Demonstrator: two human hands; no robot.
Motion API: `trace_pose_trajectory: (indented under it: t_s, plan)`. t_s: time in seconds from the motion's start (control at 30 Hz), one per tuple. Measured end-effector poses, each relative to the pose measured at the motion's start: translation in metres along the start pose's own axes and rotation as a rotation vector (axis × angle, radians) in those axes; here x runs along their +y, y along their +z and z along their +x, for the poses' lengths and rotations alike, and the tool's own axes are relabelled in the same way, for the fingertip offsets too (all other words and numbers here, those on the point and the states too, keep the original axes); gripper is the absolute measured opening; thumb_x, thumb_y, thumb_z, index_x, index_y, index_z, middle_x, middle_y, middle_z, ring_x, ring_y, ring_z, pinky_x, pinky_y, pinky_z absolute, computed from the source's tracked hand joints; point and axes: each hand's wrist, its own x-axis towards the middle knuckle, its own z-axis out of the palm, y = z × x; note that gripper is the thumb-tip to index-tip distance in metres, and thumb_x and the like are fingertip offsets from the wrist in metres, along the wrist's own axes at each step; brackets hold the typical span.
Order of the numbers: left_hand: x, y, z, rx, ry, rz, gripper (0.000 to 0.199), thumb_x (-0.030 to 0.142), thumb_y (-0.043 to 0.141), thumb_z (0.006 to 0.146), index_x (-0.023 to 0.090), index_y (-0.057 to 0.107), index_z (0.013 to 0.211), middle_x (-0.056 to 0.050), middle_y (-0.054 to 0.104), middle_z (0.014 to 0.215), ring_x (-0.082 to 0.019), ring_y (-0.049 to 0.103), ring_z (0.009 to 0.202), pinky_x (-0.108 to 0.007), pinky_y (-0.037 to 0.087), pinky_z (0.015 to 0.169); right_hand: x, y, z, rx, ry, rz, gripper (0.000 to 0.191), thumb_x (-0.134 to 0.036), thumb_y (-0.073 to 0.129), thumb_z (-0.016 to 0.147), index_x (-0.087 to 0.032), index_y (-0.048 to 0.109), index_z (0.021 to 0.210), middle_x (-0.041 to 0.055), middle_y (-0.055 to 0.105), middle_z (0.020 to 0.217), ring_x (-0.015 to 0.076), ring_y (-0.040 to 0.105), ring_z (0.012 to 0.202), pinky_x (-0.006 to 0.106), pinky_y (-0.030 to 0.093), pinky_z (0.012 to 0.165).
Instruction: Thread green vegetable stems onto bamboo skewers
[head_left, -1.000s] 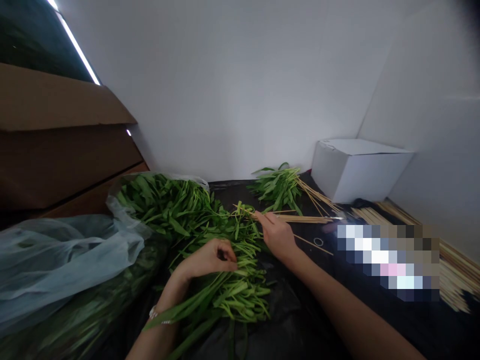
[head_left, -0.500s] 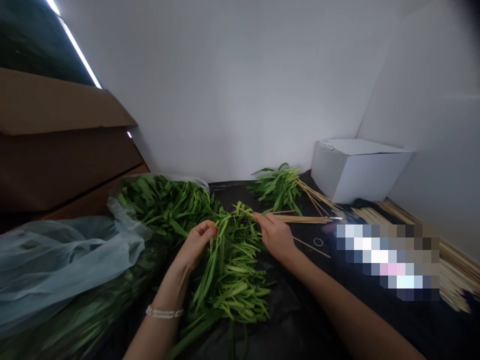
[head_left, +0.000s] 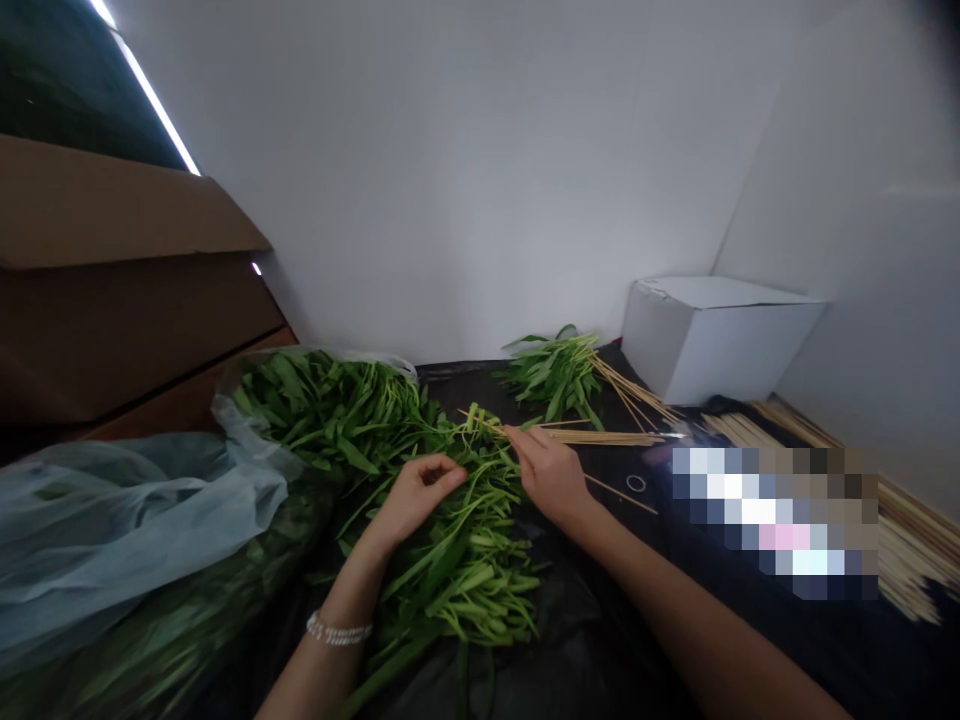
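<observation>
Head view: my left hand (head_left: 415, 497) curled loosely, released, above the leafy greens (head_left: 465, 570).
My right hand (head_left: 551, 478) stayed beside bamboo skewers (head_left: 607, 437), kept within reach; its grip I cannot tell.

Water spinach (head_left: 465, 590) lies mid-frame on a plastic sheet (head_left: 615, 630), with more heaped in a plastic bag (head_left: 135, 510) at 9 o'clock. A smaller bunch (head_left: 555, 378) sits at 12 o'clock, a box (head_left: 720, 345) against the wall at 2 o'clock, bamboo skewers (head_left: 919, 560) at 3 o'clock, and a carton (head_left: 112, 280) at 10 o'clock.
</observation>
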Motion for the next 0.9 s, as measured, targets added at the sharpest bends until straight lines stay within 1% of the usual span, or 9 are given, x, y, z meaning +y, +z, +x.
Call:
trace_pose_trajectory:
  t_s: [0.13, 0.2, 0.27, 0.37, 0.47, 0.63, 0.73, 0.8, 0.9]
  plan:
    - [-0.008, 0.017, 0.001, 0.001, 0.033, 0.164, 0.026, 0.04, 0.076, 0.068, 0.016, 0.073, 0.075, -0.002, 0.064, 0.069, -0.015, 0.053, 0.063, -0.025, 0.039, 0.061, -0.001, -0.001, 0.0, -0.025, -0.006, -0.012, 0.035, -0.012, 0.042, 0.093, -0.016, 0.063, 0.12, 0.0087, 0.068, 0.095, 0.0193, 0.064, 0.088, 0.028, 0.048, 0.079]
    - [-0.011, 0.018, 0.003, 0.044, 0.028, 0.128, 0.021, 0.037, 0.076, 0.067, 0.016, 0.072, 0.071, -0.002, 0.063, 0.066, -0.014, 0.052, 0.061, -0.025, 0.038, 0.059, -0.001, -0.001, 0.0, -0.037, -0.011, -0.013, 0.035, -0.012, 0.042, 0.093, -0.016, 0.063, 0.12, 0.0088, 0.068, 0.095, 0.0195, 0.064, 0.088, 0.028, 0.049, 0.079]
    - [-0.01, 0.013, 0.004, 0.096, -0.002, -0.004, 0.019, 0.035, 0.075, 0.066, 0.017, 0.07, 0.068, -0.002, 0.065, 0.066, -0.014, 0.053, 0.061, -0.025, 0.039, 0.06, 0.0, -0.001, 0.0, -0.037, 0.0, -0.015, 0.036, -0.011, 0.042, 0.093, -0.017, 0.063, 0.121, 0.0089, 0.068, 0.096, 0.0195, 0.064, 0.089, 0.028, 0.049, 0.079]
    - [-0.001, 0.0, 0.003, 0.172, -0.075, -0.283, 0.018, 0.031, 0.076, 0.063, 0.018, 0.063, 0.064, -0.005, 0.071, 0.085, -0.016, 0.058, 0.07, -0.024, 0.042, 0.063, 0.002, -0.001, 0.0, -0.032, 0.031, -0.024, 0.036, -0.011, 0.043, 0.092, -0.018, 0.062, 0.121, 0.009, 0.068, 0.098, 0.0192, 0.063, 0.09, 0.028, 0.049, 0.08]
    - [0.008, -0.011, 0.0, 0.233, -0.114, -0.585, 0.019, 0.027, 0.072, 0.061, 0.018, 0.056, 0.059, -0.005, 0.071, 0.1, -0.013, 0.056, 0.067, -0.022, 0.043, 0.059, 0.004, 0.0, 0.0, -0.031, 0.033, -0.024, 0.036, -0.011, 0.043, 0.092, -0.017, 0.063, 0.121, 0.0094, 0.068, 0.1, 0.0192, 0.063, 0.091, 0.028, 0.049, 0.08]
    - [0.008, -0.023, 0.001, 0.283, -0.132, -0.898, 0.012, 0.021, 0.067, 0.06, 0.018, 0.058, 0.067, -0.002, 0.068, 0.08, -0.011, 0.054, 0.061, -0.022, 0.046, 0.058, 0.0, -0.002, -0.001, 0.035, -0.002, 0.007, 0.036, -0.014, 0.04, 0.095, -0.016, 0.061, 0.125, 0.0098, 0.068, 0.097, 0.0186, 0.064, 0.089, 0.027, 0.048, 0.082]
    - [0.006, -0.023, 0.003, 0.306, -0.145, -0.937, 0.029, 0.019, 0.07, 0.064, 0.02, 0.067, 0.092, 0.001, 0.065, 0.076, -0.008, 0.053, 0.058, -0.018, 0.044, 0.055, -0.003, -0.004, -0.001, 0.069, -0.042, 0.023, 0.037, -0.016, 0.038, 0.097, -0.015, 0.06, 0.127, 0.0106, 0.068, 0.097, 0.0186, 0.064, 0.089, 0.027, 0.048, 0.082]
    - [0.004, -0.02, 0.005, 0.312, -0.151, -0.896, 0.035, 0.025, 0.073, 0.069, 0.021, 0.068, 0.104, 0.003, 0.063, 0.074, -0.006, 0.05, 0.054, -0.016, 0.041, 0.051, -0.005, -0.005, -0.001, 0.051, -0.07, 0.029, 0.037, -0.016, 0.038, 0.096, -0.015, 0.061, 0.126, 0.0102, 0.068, 0.096, 0.0185, 0.064, 0.088, 0.027, 0.049, 0.08]
    - [-0.002, -0.015, 0.006, 0.35, -0.119, -0.729, 0.037, 0.036, 0.078, 0.07, 0.017, 0.073, 0.101, 0.001, 0.065, 0.076, -0.005, 0.047, 0.053, -0.018, 0.038, 0.05, -0.007, -0.004, -0.002, -0.015, -0.114, 0.03, 0.037, -0.014, 0.038, 0.095, -0.016, 0.062, 0.124, 0.0091, 0.068, 0.091, 0.018, 0.064, 0.084, 0.027, 0.049, 0.076]
